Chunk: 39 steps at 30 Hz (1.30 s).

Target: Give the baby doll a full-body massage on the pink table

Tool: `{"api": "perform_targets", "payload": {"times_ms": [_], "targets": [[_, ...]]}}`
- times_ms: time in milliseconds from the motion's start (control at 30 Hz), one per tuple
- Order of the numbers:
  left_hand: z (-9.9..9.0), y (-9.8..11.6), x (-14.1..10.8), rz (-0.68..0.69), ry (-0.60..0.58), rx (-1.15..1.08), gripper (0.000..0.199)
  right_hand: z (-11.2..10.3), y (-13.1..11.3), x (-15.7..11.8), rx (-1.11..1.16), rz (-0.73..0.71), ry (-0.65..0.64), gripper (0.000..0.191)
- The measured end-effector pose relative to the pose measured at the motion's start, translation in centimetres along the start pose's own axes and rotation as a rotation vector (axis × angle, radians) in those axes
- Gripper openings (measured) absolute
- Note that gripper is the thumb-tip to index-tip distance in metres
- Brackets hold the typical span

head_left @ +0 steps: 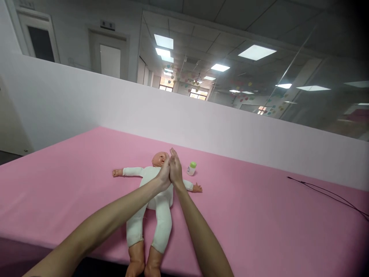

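The left hand (164, 175) and the right hand (175, 169) meet palm to palm, with fingers straight; whether something lies between the palms, I cannot tell; the doll (148, 175) lies on its back on the pink bed (245, 211), its head and chest partly behind the hands; the bottle (191, 169) stands near its outstretched arm.

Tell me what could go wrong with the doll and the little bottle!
The left hand and right hand are pressed together over the doll. The small bottle with a green lid stands close by, so a sideways swing of the hands might knock it over. Also, the doll's feet reach the near edge of the pink surface, so a tug toward the person might slide it off.
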State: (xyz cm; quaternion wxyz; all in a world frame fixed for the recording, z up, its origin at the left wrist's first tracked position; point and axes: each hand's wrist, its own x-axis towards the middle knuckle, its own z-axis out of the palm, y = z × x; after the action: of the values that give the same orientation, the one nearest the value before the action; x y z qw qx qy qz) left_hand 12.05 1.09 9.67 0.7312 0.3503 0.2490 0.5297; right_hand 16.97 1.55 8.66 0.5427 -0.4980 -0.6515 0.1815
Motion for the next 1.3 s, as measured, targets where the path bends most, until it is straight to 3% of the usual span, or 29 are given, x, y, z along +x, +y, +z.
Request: {"api": "perform_targets", "payload": {"times_ms": [67,167,267,367,467,533,600,700,800,867,967,1100,1200,1300], "targets": [[-1.5,0.6,-1.4,0.075,-0.031,0.009,0.071,1.0,-1.2,-1.8,-0.057,0.023,0.006,0.083],[-2.6,-0.1,-2.7,0.197,-0.006,0.043,0.068,2.3,-2.7,-4.6,-0.210,-0.201,-0.092,0.078],[-2.4,-0.5,-3.5,0.134,-0.004,0.039,0.059,2.1,-3.5,-4.8,-0.277,-0.257,-0.154,0.075],[-2.9,1.3,-3.6,0.009,-0.149,-0.020,0.076,0.4,-2.6,-3.1,-0.247,-0.151,-0.114,0.076],[-5.2,3.4,-2.9,0.098,-0.178,-0.036,0.092,-1.2,0.3,-2.6,-0.241,-0.106,-0.180,0.072],[-7.8,3.6,-2.1,0.248,-0.074,0.151,0.082,-1.7,3.3,-3.2,-0.296,-0.071,-0.189,0.070],[-11.0,2.7,-1.1,0.400,0.048,0.514,0.069,-1.9,6.5,-4.0,-0.380,0.007,-0.121,0.072],[-15.2,0.5,0.3,0.437,0.018,1.038,0.069,-1.9,10.4,-4.8,-0.460,0.077,-0.145,0.075],[-17.5,-0.9,1.3,0.393,-0.033,1.341,0.066,-2.2,12.2,-5.0,-0.547,0.061,-0.197,0.069],[-18.3,-1.0,1.4,0.400,0.037,1.502,0.060,-2.9,12.5,-5.2,-0.648,0.063,-0.184,0.066],[-19.5,-0.3,1.1,0.416,0.241,1.715,0.058,-4.5,12.6,-5.7,-0.822,0.100,-0.137,0.065],[-20.9,0.9,0.4,0.455,0.422,1.753,0.068,-6.1,12.4,-6.1,-0.927,0.157,-0.002,0.069],[-20.8,1.5,0.2,0.523,0.409,1.708,0.070,-6.0,11.6,-6.0,-0.811,0.115,0.055,0.074],[-19.6,1.5,0.2,0.579,0.173,1.642,0.071,-4.9,10.7,-5.9,-0.555,0.086,-0.002,0.078]]}}
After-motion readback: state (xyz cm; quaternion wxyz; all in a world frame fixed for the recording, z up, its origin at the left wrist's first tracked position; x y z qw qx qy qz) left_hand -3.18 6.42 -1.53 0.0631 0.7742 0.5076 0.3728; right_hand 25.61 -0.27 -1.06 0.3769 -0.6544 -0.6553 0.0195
